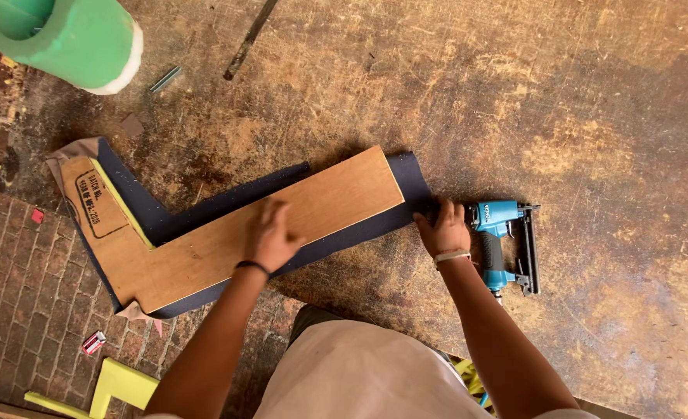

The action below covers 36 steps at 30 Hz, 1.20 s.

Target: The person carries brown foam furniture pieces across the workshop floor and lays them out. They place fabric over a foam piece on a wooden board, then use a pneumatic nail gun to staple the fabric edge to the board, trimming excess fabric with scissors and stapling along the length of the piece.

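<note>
Left hand (272,235) flat on plywood panel (227,229), fingers spread; right hand (443,229) pinching navy fabric (414,190).

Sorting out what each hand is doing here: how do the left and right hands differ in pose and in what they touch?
The left hand lies flat, palm down, on the L-shaped plywood panel; the right hand curls at the dark fabric edge beside the blue staple gun. The left wears a dark wristband, the right a pale one. Both are bare.
</note>
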Available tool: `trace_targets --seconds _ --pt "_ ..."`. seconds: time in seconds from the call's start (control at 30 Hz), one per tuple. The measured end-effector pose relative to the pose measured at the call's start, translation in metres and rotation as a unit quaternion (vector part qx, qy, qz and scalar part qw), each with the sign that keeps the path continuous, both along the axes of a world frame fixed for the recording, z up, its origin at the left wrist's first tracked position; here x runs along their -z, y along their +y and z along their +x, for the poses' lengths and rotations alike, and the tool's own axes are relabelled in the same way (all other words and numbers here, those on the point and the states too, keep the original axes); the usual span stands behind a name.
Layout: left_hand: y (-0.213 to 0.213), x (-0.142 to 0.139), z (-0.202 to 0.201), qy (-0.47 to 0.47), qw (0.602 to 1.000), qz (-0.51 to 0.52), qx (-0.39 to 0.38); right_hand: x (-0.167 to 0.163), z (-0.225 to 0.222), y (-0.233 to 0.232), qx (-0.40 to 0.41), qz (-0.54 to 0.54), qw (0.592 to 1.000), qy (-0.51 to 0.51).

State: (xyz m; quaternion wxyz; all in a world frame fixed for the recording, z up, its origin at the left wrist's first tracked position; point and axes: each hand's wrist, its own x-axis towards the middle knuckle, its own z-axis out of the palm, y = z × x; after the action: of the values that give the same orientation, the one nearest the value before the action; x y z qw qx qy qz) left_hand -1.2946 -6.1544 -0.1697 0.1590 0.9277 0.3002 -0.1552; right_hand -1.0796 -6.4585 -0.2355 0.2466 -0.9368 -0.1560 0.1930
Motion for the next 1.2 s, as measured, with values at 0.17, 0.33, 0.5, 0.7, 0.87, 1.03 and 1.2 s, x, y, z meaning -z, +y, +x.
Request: trace_targets --seconds 0.17,0.33,0.5,0.7,0.87,1.03,1.2 --pt "-0.059 0.005 0.136 -0.018 0.996 -0.030 0.085 0.010 0.036 0.033 -0.021 0.054 0.996 -0.072" --pt "-0.064 -0.011 0.179 0.077 0.993 -0.048 0.073 0.022 0.087 0.085 -0.012 0.022 1.000 0.012" --pt "-0.076 0.011 0.131 -0.021 0.993 -0.040 0.111 0.030 0.079 0.093 -0.124 0.065 0.985 0.104" --pt "-0.064 0.046 0.099 -0.107 0.980 -0.144 0.087 0.046 0.016 0.049 0.174 0.395 0.821 0.374" --pt "-0.043 0.070 0.152 -0.159 0.968 -0.170 0.097 0.059 -0.004 0.036 0.213 0.509 0.737 0.389" --pt "-0.032 0.084 0.194 0.078 0.948 -0.271 0.149 0.042 -0.005 0.028 0.184 0.465 0.796 0.342" --pt "-0.050 0.083 0.184 -0.038 0.971 -0.221 0.082 0.010 -0.012 0.003 0.068 0.089 0.941 0.321"
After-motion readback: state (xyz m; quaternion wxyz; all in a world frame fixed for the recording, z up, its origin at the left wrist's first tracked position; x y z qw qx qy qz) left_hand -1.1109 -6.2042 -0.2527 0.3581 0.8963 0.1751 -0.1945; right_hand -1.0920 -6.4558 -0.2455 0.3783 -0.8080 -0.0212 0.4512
